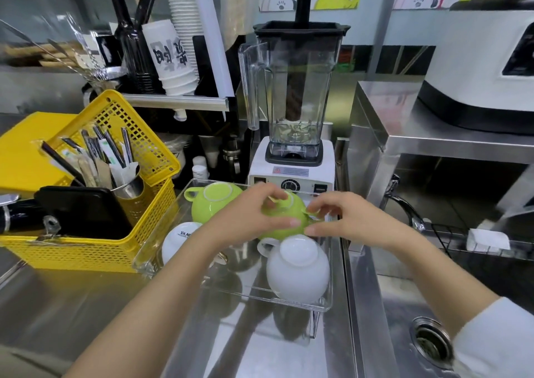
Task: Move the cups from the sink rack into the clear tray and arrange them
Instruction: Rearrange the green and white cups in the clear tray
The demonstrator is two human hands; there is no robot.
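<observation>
The clear acrylic tray with low walls (326,305) sits on the steel counter, under and around both hands, and it already holds four upturned cups. Beyond the fingertips stands the white-based blender with its clear square jug (291,134); out past the left hand's knuckles is the yellow perforated plastic basket (138,134) of straws and cutlery. The wire sink rack (462,241) lies well off beyond the right wrist, with no cup on it that I can see.

Nearest the wrists rests the large white glazed ceramic cup (297,270), base up, just beneath the fingers of both hands. A second white cup with printed lettering (179,239) shows under the left forearm. A lime-green ceramic cup with a loop handle (213,201) sits bottom up, just past the left hand's fingertips.

The cup being handled is another lime-green ceramic cup (284,218), upside down between the hands. The left hand (248,218) is clamped on it, thumb along its near side and fingers curled over the top. The right hand (341,218) pinches its handle side, thumb and forefinger closed on the green loop.

It looks like rigid, fairly weighty glazed ware, possibly wet and slick, and liable to chip against its neighbours. I'd judge the wide body the safest hold, with the handle only for turning, and it wants setting down gently clear of the white cup.
</observation>
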